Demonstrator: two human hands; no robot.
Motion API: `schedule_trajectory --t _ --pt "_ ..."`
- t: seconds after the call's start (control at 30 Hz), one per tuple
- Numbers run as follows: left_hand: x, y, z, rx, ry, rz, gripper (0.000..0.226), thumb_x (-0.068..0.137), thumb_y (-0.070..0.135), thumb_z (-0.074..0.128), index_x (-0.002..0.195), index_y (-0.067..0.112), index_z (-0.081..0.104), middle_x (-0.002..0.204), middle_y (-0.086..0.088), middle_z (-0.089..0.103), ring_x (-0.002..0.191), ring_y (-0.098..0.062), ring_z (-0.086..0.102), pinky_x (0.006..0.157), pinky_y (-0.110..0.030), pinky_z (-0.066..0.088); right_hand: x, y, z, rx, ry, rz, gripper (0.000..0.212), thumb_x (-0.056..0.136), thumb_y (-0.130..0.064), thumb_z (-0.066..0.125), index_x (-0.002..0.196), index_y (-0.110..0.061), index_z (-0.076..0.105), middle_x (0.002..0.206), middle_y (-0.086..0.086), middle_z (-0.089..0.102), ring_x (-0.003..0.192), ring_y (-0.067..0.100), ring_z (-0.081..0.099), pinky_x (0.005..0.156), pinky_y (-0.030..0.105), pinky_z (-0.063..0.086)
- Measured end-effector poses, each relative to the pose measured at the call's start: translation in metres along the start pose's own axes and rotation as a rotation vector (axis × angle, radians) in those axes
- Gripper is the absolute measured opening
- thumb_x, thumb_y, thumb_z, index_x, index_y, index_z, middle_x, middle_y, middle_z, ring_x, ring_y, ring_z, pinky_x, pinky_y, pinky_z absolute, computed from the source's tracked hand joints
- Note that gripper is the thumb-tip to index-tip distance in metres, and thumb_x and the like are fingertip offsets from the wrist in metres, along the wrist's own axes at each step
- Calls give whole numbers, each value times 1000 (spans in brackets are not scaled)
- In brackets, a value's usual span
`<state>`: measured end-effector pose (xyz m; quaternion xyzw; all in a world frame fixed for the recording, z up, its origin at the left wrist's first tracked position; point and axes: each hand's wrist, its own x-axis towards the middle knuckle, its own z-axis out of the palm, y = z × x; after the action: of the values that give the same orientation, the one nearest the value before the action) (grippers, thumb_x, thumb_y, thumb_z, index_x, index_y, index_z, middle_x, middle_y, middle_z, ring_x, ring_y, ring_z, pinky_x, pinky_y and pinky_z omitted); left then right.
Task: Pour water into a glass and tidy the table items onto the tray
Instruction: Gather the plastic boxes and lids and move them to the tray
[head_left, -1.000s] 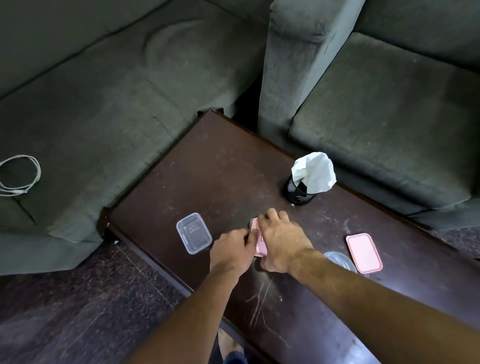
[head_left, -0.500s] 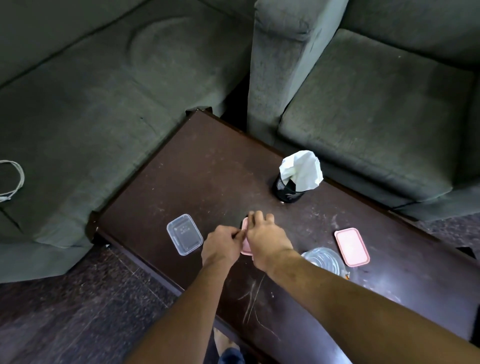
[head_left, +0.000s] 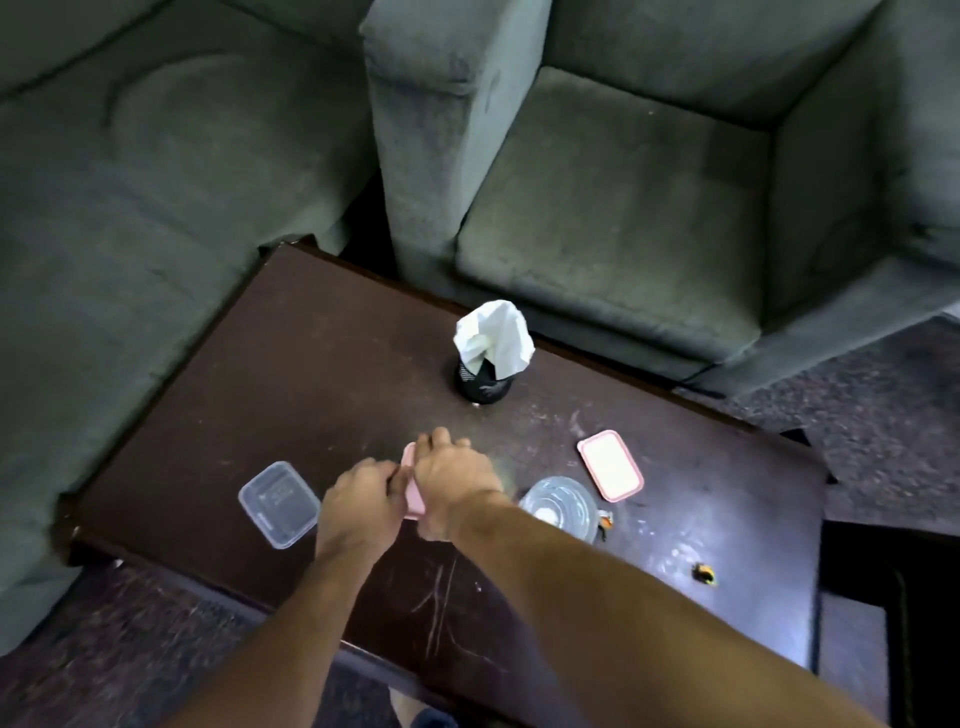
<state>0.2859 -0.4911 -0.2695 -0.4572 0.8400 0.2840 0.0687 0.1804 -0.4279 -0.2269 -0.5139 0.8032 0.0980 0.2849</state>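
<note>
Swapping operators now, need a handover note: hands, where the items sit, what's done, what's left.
Left hand and right hand: both closed on the pink container at the table's near middle, apparently pressing or working its lid.
Clear container: left of the hands, on the table.
Pink lid: loose, to the right.
Clear glass vessel: just right of the right forearm; I cannot tell whether it holds water.
Black holder with a tissue: far side, upright.
No tray in view.
Done: nothing tidied yet.
Left: pour if needed, find the tray, load the items.
</note>
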Motion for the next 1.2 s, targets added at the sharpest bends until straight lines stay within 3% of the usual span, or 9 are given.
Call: schedule_trajectory --t 0.13,0.27,0.43,0.6,0.7,0.77,0.83,0.97,1.2 --pt "-4 5 -22 -57 156 106 27 98 30 52 78 19 65 72 9 46 70 -18 51 62 -32 33 -9 -3 -15 91 133 55 92 68 -49 84 138 -9 40 131 11 43 120 29 47 92 40 49" --pt "-5 47 -51 -6 212 274 26 100 31 49 85 19 67 79 7 51 77 -20 56 66 -33 41 -37 27 -53 271 200 134 98 61 -62 84 135 -11 43 131 8 42 121 27 47 90 40 49" --pt "-36 155 -44 48 190 533 27 101 32 48 94 16 69 93 -1 62 94 -26 60 77 -39 48 -118 113 -74 371 266 271 99 55 -72 81 128 -13 48 124 6 48 118 26 54 93 39 49" --pt "-107 291 9 -4 101 734 27 101 32 49 95 16 70 90 -7 59 93 -33 60 78 -45 50 -240 231 -74 340 232 435 92 49 -74 80 115 -16 55 112 5 63 110 25 63 90 34 52" --pt "-155 370 46 -22 21 855 30 101 34 48 92 16 70 89 -6 56 92 -31 60 76 -41 47 -327 308 -69 359 151 465 72 62 -69 79 110 -18 65 90 -2 65 100 24 67 76 27 48" --pt "-185 415 71 -23 -39 915 31 102 37 47 94 18 70 90 -5 55 93 -30 59 75 -40 44 -382 358 -58 445 150 496 56 80 -57 76 119 -18 67 103 4 70 99 24 65 74 27 45" --pt "-215 453 96 -32 -54 949 33 102 41 46 98 21 71 92 -5 55 94 -31 61 74 -40 44 -431 400 -44 547 176 530 38 90 -37 72 123 -18 69 110 11 73 88 26 66 68 32 53" --pt "-273 512 150 -6 -5 883 40 101 48 42 102 21 72 100 -8 62 97 -35 64 72 -40 47 -495 453 -15 658 275 630 29 88 -15 68 116 -20 73 99 11 76 70 17 65 58 32 57" --pt "-333 534 220 157 -65 848 43 101 49 38 101 22 72 105 -9 68 95 -39 67 73 -43 50 -534 492 50 588 168 757 20 82 -16 69 101 -18 76 87 7 77 64 21 69 58 26 57"
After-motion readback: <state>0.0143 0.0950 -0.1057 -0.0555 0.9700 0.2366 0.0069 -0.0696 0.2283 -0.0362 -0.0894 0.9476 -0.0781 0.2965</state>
